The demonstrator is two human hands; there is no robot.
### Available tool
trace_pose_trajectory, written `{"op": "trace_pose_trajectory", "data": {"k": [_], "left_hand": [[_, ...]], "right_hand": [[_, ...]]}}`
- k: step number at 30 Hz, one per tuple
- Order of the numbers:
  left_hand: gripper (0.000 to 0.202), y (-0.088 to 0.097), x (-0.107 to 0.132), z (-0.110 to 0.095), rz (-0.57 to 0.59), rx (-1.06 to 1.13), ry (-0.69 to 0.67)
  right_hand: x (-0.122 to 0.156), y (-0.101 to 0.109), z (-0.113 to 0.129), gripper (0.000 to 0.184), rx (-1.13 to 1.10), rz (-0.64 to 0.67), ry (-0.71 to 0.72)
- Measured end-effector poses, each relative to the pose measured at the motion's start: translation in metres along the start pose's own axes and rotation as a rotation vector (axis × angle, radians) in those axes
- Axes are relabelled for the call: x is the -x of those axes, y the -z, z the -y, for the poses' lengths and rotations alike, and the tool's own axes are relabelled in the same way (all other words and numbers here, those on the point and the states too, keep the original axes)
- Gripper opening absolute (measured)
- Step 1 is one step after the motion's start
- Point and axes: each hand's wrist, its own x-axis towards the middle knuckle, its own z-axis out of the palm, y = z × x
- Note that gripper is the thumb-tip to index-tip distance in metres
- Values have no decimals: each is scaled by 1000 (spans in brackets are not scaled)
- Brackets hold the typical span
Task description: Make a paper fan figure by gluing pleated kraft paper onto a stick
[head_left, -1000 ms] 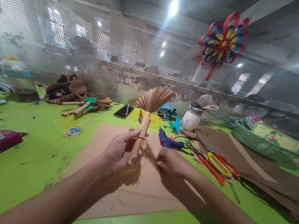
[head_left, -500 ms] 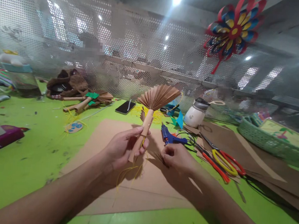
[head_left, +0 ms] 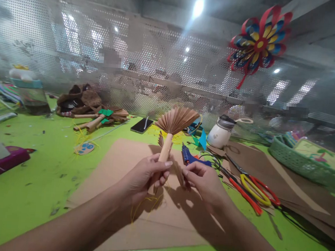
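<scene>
My left hand [head_left: 144, 176] is wrapped round a brown paper tube [head_left: 165, 148], held upright with a slight tilt. A pleated paper fan [head_left: 178, 120] spreads from the tube's top, and a smaller pleated piece [head_left: 161, 139] shows at its left side. Between the thumb and fingers of my right hand [head_left: 205, 182] is another small pleated paper piece [head_left: 179, 172], just right of the tube. Yellow strands [head_left: 150, 201] hang below my left hand, over the brown paper sheet [head_left: 117, 168]. Just beyond my right hand lies a blue glue gun [head_left: 191, 156].
Scissors [head_left: 255, 188] and brown paper [head_left: 269, 160] lie at right, near a green basket [head_left: 281, 152]. A white jug [head_left: 220, 133] and a phone [head_left: 141, 125] stand and lie farther back. Another tube bundle [head_left: 101, 118] with green tape is at back left.
My right hand has raised the small pleated piece, which now shows more clearly beside the tube. My left hand has shifted its thumb across the tube. The view has tilted slightly upward.
</scene>
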Motion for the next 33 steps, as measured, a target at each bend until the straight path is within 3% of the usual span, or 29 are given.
{"op": "trace_pose_trajectory", "data": {"k": [5,9,15,21,30,33], "left_hand": [[17,2,-5,10,-33,-100,36],[18,2,-7,11,-65,-152,61],[18,0,-5,4,-77,-141,46],[19,-2,-2,1,-18,-113,36],[12,3,-1,4,18,-53,18],[13,2,0,3,36,-13,9]], "right_hand": [[5,-12,0,15,118,-71,37],[9,-18,3,16,114,-52,-7],[11,-9,4,23,-23,52,31],[11,-4,4,28,2,267,-78],[7,-2,4,28,-133,134,-117],[5,4,7,26,-213,110,-69]]}}
